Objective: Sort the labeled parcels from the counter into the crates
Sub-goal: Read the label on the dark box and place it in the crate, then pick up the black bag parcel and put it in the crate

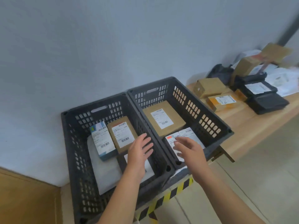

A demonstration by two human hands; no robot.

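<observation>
Two dark plastic crates stand side by side against the wall. The left crate holds a blue-edged box, a brown labelled box and flat white mailers underneath. The right crate holds a brown labelled box and two white labelled parcels. My left hand hovers open over the left crate's near right side, holding nothing. My right hand hovers open over the white parcels in the right crate, also holding nothing.
The wooden counter to the right carries more parcels: brown boxes, an orange-brown labelled box and black poly bags. A yellow-black hazard-striped edge runs below the crates. A cardboard sheet lies at lower left.
</observation>
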